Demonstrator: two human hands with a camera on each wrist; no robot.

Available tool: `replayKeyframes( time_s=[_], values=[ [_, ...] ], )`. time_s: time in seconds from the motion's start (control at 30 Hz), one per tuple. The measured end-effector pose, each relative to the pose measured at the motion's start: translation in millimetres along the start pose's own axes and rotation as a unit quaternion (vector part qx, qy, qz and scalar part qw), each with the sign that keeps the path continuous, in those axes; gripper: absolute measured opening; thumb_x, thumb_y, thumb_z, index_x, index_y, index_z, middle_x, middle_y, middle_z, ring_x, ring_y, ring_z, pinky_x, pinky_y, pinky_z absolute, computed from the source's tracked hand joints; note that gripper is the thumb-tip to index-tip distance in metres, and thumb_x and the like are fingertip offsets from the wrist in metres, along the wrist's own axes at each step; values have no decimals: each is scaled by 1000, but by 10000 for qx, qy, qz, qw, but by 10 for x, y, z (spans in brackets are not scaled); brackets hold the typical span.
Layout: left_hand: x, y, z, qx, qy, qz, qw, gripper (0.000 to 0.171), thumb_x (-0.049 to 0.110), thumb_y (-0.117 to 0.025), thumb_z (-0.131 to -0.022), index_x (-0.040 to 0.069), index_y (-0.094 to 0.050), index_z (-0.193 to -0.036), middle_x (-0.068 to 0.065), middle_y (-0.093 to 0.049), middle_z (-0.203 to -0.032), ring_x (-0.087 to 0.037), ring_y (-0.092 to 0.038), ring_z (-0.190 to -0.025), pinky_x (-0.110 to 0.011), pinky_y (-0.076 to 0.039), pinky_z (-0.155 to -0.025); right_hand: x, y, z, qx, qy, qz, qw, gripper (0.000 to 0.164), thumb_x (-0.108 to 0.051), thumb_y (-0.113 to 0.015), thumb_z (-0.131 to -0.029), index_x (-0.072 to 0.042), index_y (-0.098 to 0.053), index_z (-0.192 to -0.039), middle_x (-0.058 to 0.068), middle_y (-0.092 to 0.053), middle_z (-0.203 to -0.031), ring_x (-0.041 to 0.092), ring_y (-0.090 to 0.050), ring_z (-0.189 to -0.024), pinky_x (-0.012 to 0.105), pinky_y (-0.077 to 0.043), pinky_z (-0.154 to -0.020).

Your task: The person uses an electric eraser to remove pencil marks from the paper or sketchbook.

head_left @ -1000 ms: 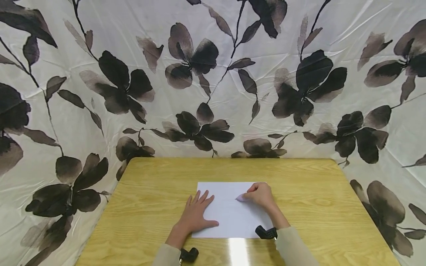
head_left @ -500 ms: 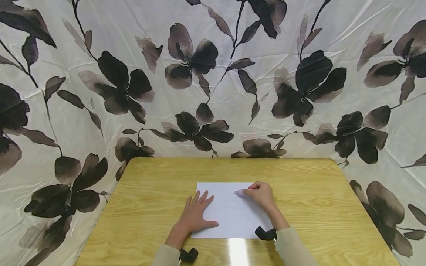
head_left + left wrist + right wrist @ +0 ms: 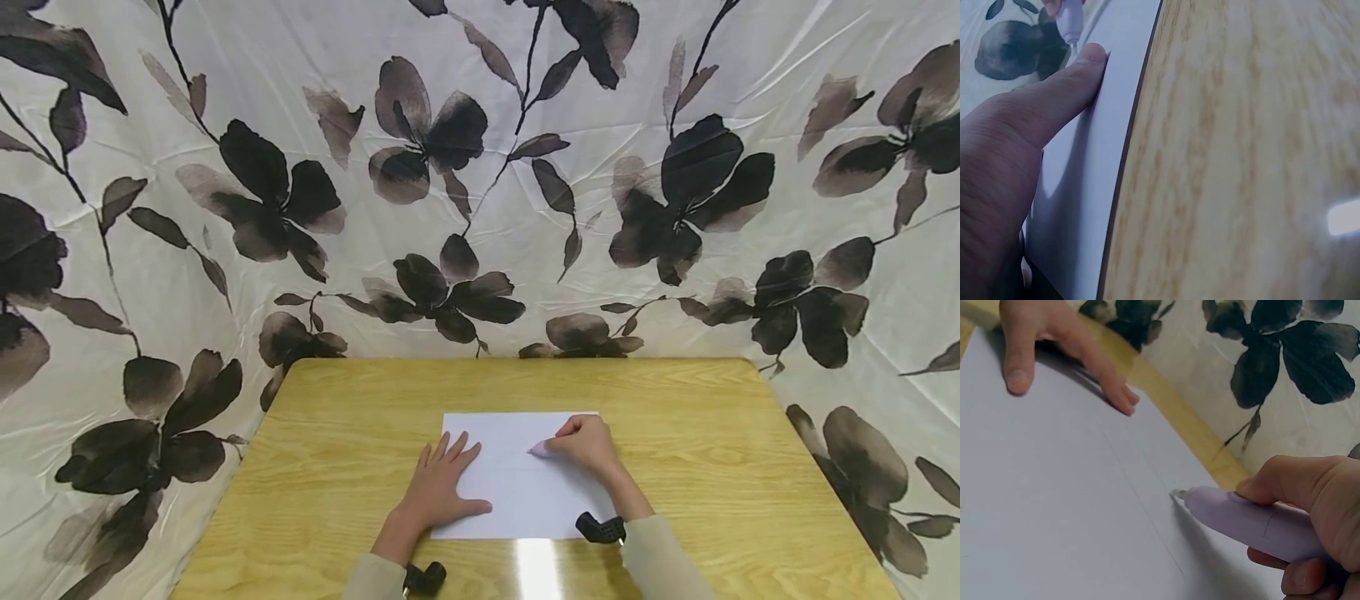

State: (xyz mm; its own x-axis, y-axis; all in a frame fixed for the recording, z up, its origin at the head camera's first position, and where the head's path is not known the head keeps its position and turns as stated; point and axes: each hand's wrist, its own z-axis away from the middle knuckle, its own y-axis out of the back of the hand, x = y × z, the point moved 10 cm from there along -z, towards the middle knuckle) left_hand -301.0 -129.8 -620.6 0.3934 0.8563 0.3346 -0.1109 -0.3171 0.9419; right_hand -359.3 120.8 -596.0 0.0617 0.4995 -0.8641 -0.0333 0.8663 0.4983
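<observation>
A white sheet of paper (image 3: pixel 517 496) lies on the wooden table. My left hand (image 3: pixel 438 486) rests on the sheet's left part, fingers spread and thumb stretched out to the right. Near the upper right of the sheet, my right hand (image 3: pixel 588 442) grips a lilac electric eraser (image 3: pixel 1244 520), its thumb along the top of the body. The narrow pale tip (image 3: pixel 1179 494) points left and down, at or just above the paper; exact contact is hard to tell. Faint thin pencil lines (image 3: pixel 1147 515) run across the sheet in the right wrist view.
The yellow wood-grain table (image 3: pixel 337 433) extends around the paper on all sides. Behind it hangs a pale cloth (image 3: pixel 555 250) printed with dark flowers. A black wrist camera (image 3: pixel 600 527) sits by the right sleeve, another by the left.
The eraser's tip has gone a little away from me along the paper, then back toward me. My left hand and the sheet have stayed in place.
</observation>
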Motion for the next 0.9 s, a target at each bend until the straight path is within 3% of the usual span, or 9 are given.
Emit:
replayKeyframes(
  time_s=[0.6,0.9],
  values=[
    [-21,-6,-15,59,0,-94,9999,100,82,-56,-71,23,-39,-151,-6,-23,-159,-36,-12,-145,-61,-7,-112,-126,-39,-20,-30,1,151,9999,27,-21,-92,-60,-11,-67,-63,-1,-63,-66,17,-55,-63,29,-44,-55],
    [-13,-16,-14,-56,30,-93,9999,102,84,-54,-71,23,-38,-151,-6,-22,-159,-36,-11,-146,-60,-6,-113,-88,-61,-31,-48,-133,200,9997,27,-20,-92,-60,-11,-68,-65,0,-63,-68,18,-55,-64,29,-44,-54]
  ],
)
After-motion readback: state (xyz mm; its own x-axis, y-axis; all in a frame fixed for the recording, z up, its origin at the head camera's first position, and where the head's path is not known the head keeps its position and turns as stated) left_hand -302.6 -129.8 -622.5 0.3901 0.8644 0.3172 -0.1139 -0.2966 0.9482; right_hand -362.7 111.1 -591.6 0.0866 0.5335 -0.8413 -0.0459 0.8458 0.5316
